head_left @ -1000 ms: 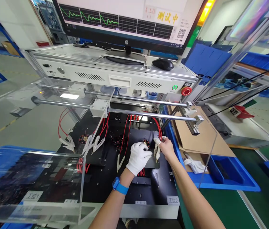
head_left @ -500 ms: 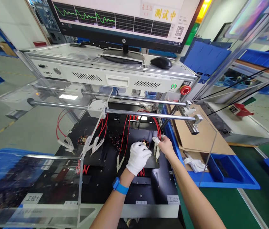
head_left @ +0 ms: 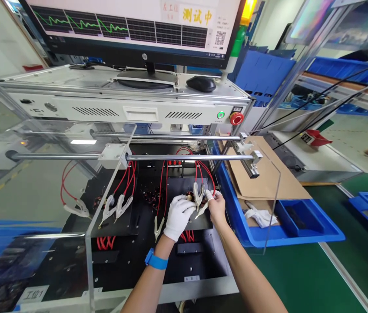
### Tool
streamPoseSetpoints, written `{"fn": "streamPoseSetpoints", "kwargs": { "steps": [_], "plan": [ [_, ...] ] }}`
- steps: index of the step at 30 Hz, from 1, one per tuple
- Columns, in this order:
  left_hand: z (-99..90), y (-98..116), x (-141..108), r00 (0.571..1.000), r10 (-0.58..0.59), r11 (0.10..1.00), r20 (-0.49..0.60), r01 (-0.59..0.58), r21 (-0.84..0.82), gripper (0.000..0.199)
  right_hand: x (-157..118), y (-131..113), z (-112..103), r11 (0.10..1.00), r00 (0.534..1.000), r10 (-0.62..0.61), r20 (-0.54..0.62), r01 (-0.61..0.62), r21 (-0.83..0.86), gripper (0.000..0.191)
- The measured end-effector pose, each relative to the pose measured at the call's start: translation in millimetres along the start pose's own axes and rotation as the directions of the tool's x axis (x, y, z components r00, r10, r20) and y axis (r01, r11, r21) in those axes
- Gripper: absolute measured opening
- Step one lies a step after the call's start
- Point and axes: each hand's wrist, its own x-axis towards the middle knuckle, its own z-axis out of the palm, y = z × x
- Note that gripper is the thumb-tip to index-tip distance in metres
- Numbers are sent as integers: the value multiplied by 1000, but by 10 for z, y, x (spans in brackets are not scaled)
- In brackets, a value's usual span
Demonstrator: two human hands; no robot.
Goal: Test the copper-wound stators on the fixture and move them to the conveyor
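Note:
My left hand (head_left: 180, 215), in a white glove, has its fingers curled together beside a copper-wound motor stator (head_left: 189, 197) on the black plate; what they pinch, if anything, is hidden. My right hand (head_left: 215, 206), with white covers on some fingertips, grips a pale alligator clip (head_left: 202, 210) on a red wire, its jaws pointing toward the left hand. Two more clips (head_left: 198, 194) hang just left of the right hand, close to the stator. Another clip (head_left: 158, 228) lies left of my left hand.
A clear plastic guard (head_left: 89, 243) and steel rails (head_left: 184, 158) frame the black fixture. Clips (head_left: 123, 206) sit at the left station. Right of it are a blue tray (head_left: 301, 239), cardboard (head_left: 265, 174) and a white glove (head_left: 260, 215). A monitor (head_left: 138, 48) and red stop button (head_left: 237, 118) are behind.
My right hand has swung its clip to the left, toward the stator and my left hand. Two clips now hang separately near the stator. The whole view has shifted somewhat.

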Motion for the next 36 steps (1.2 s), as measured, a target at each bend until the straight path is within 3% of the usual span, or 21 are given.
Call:
{"fn": "streamPoseSetpoints", "kwargs": {
  "steps": [5, 8, 17, 23, 28, 33, 36],
  "plan": [
    [-11, 10, 10, 1000, 9, 1000, 5, -9, -2, 12, 59, 41, 50, 988, 994, -76, -75, 64, -141, 38],
    [-19, 20, 27, 1000, 16, 1000, 9, -16, 19, 12, 75, 46, 57, 982, 994, -94, -63, 82, -170, 40],
    [-14, -118, -186, 983, 182, 979, -37, -178, 101, 17, 167, -112, -102, 999, 999, 12, -51, -14, -35, 36],
    [1, -87, -115, 994, 7, 996, -109, -17, -87, 16, 155, 41, -76, 972, 988, -147, -41, 137, -192, 32],
    [-18, -76, -86, 987, -87, 978, -133, 59, -198, 17, 133, 91, -52, 948, 977, -207, -54, 186, -257, 27],
    [-26, -94, -126, 982, -168, 954, -88, 139, -267, 19, 104, 131, 15, 967, 969, -232, -90, 219, -128, 29],
    [-27, -105, -129, 979, -190, 946, -77, 161, -281, 19, 72, 164, 64, 985, 978, -175, -109, 174, -16, 31]
  ]
}}
